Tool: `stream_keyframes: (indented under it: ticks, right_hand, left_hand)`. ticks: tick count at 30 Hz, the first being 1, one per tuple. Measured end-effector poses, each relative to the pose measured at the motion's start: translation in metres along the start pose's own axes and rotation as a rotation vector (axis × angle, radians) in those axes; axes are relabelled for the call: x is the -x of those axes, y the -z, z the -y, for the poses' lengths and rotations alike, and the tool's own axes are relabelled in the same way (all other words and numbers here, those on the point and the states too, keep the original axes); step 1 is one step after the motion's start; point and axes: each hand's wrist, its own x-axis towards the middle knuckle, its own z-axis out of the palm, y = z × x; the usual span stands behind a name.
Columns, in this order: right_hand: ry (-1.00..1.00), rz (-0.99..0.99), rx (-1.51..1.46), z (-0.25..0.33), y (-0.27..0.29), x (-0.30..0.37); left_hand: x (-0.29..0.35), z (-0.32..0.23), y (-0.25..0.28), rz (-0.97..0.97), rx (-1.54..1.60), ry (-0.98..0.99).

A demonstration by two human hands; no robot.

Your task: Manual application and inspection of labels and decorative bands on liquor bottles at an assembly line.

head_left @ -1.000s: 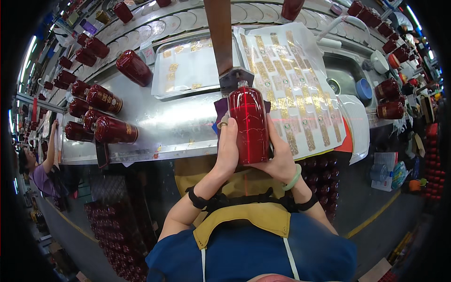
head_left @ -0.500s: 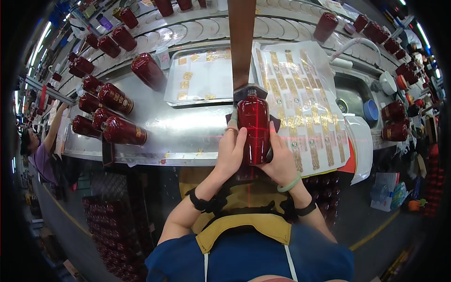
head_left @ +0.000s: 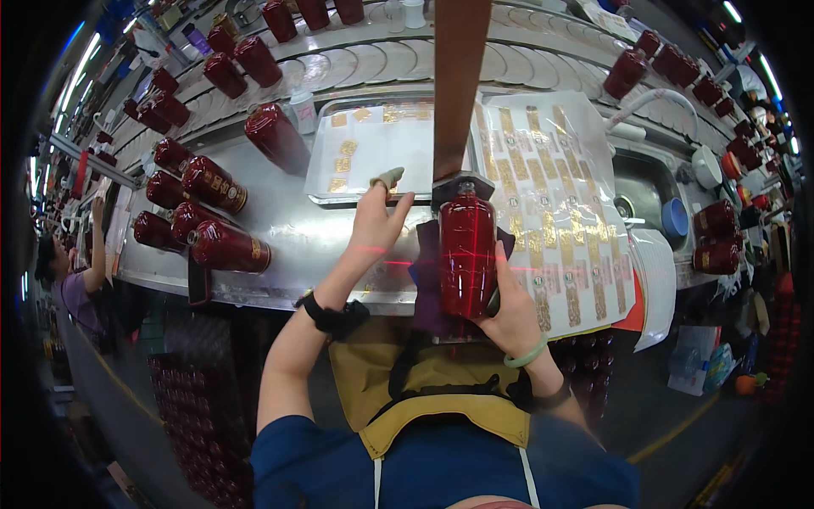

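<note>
A glossy dark red bottle (head_left: pixel 468 254) lies tilted on a dark cloth (head_left: pixel 428 284) at the bench's front edge, its neck pointing away from me against a dark rest. My right hand (head_left: pixel 511 310) grips its right side and lower end. Thin red light lines cross the bottle. My left hand (head_left: pixel 379 219) is off the bottle, at the front rim of a shallow tray (head_left: pixel 326 200). Its thumb and forefinger are apart with nothing visible between them, and pale covers sit on the fingertips. Gold decal pieces (head_left: pixel 345 161) lie on white paper in that tray.
Right of the bottle lies a sheet with rows of gold decals (head_left: pixel 551 212). Beyond it is a sink (head_left: pixel 649 182) with a blue cup (head_left: pixel 674 218). Several red bottles (head_left: pixel 229 246) stand at left. A brown post (head_left: pixel 460 85) rises ahead, before a plate conveyor (head_left: pixel 373 64).
My left hand has let go of the bottle and moved left and away, to the tray. My right hand still holds the bottle. More of the dark cloth shows.
</note>
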Motion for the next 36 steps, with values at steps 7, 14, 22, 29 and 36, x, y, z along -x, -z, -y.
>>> stream_keyframes:
  ticks: [7, 14, 22, 29, 36]
  right_hand:
    - [-0.017, 0.012, 0.019, -0.004, -0.002, -0.002]
    - [-0.021, 0.006, -0.006, -0.004, -0.003, -0.004]
    - [-0.025, 0.007, -0.004, -0.002, -0.003, -0.004]
    - [0.002, 0.005, 0.026, -0.002, -0.003, -0.003]
    - [-0.083, 0.011, -0.020, -0.002, -0.006, -0.002]
  left_hand:
    - [-0.027, 0.016, 0.036, 0.180, -0.170, -0.037]
    - [-0.019, 0.030, 0.046, 0.329, -0.514, -0.221]
    - [-0.037, 0.045, 0.070, 0.105, -0.872, -0.222]
    - [-0.116, 0.050, 0.028, 0.191, -0.608, -0.184]
    - [-0.179, 0.058, -0.031, 0.055, -0.474, -0.116]
